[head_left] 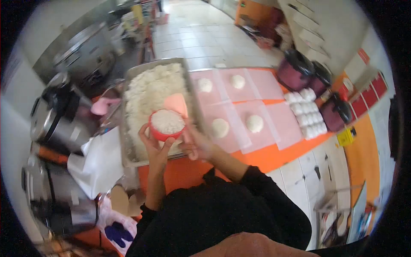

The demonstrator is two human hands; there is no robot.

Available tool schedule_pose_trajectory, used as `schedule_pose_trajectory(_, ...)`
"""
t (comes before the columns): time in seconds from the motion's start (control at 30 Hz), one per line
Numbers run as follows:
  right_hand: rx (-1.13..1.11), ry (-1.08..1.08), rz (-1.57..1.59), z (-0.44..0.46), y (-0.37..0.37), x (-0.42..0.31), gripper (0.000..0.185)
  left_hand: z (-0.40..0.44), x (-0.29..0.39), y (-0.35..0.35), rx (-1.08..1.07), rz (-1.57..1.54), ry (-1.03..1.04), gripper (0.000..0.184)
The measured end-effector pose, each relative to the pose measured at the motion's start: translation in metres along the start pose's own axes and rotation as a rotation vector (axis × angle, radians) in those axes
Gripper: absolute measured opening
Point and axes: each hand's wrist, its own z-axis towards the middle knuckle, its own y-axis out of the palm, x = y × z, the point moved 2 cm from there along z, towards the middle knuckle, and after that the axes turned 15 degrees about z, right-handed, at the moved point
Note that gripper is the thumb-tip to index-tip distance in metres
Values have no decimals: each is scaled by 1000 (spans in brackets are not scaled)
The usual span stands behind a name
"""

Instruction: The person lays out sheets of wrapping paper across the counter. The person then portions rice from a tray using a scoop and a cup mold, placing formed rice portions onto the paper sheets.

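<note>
My left hand is wrapped round a red bowl heaped with white rice. In my right hand is a pale orange rice paddle, its blade upright at the bowl's far right rim. Both hands are over the near part of a large metal tray filled with rice. To the right, sheets of pink paper lie in two overlapping rows. Several round rice mounds sit on them, one to a sheet, and some sheets are bare.
Rice cookers crowd the left side, near a white sheet and a pink mitt-like item. Wrapped white bundles are stacked at the orange table's right end, beside dark purple containers. A tiled floor lies beyond.
</note>
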Motion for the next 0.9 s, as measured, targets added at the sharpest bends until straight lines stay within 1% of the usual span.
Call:
schedule_pose_trajectory(0.03,32,3,163,-4,2,7,63,-1,-2,11,-31,97,51,84)
schedule_pose_trajectory(0.1,-87,-56,377,-16,-7,7,66,-3,14,33,-145,251,162,73)
schedule_pose_trajectory(0.13,-93,-81,463,-27,-17,-1,68,-2,24,39,-188,329,225,67)
schedule_pose_trajectory(0.17,-101,-106,549,-38,-26,-9,70,-1,28,41,-259,465,220,57)
schedule_pose_trajectory(0.23,-222,-200,511,-63,-68,-34,68,1,26,34,-387,755,214,38)
schedule_pose_trajectory(0.27,-288,-240,489,-80,-83,-49,66,3,12,26,-282,805,156,25)
schedule_pose_trajectory(0.3,48,-382,407,-107,-90,-71,60,3,-6,17,-175,857,99,13)
schedule_pose_trajectory(0.37,199,-646,290,-149,-107,-112,58,3,-36,-2,-23,1350,133,7)
schedule_pose_trajectory(0.4,299,-753,192,-169,-129,-132,57,3,-37,2,11,1360,141,7)
schedule_pose_trajectory(0.47,508,-716,-53,-219,-190,-173,64,2,-37,7,77,1387,149,8)
schedule_pose_trajectory(0.5,882,-796,-326,-241,-203,-188,60,0,-40,7,74,1371,107,8)
schedule_pose_trajectory(0.53,1043,-827,-443,-263,-203,-201,54,1,-43,5,73,1356,68,8)
schedule_pose_trajectory(0.57,1183,-897,-533,-276,-219,-215,51,3,-47,3,74,1342,31,7)
schedule_pose_trajectory(0.6,1251,-800,-517,-296,-225,-226,51,3,-49,0,81,1343,44,8)
schedule_pose_trajectory(0.63,1291,-801,-648,-310,-253,-238,61,3,-52,-3,86,1345,55,8)
schedule_pose_trajectory(0.67,1305,-886,-846,-319,-273,-245,64,2,-53,-5,89,1345,63,8)
schedule_pose_trajectory(0.73,1300,-1051,-1257,-325,-280,-253,71,2,-50,-3,78,1349,63,10)
schedule_pose_trajectory(0.77,1263,-948,-1248,-328,-286,-255,81,2,-50,-3,75,1348,63,10)
schedule_pose_trajectory(0.87,1480,-956,-1632,-333,-295,-255,83,2,-54,-5,68,1423,77,14)
schedule_pose_trajectory(0.9,1499,-959,-1559,-331,-287,-259,83,3,-57,-7,36,1434,77,18)
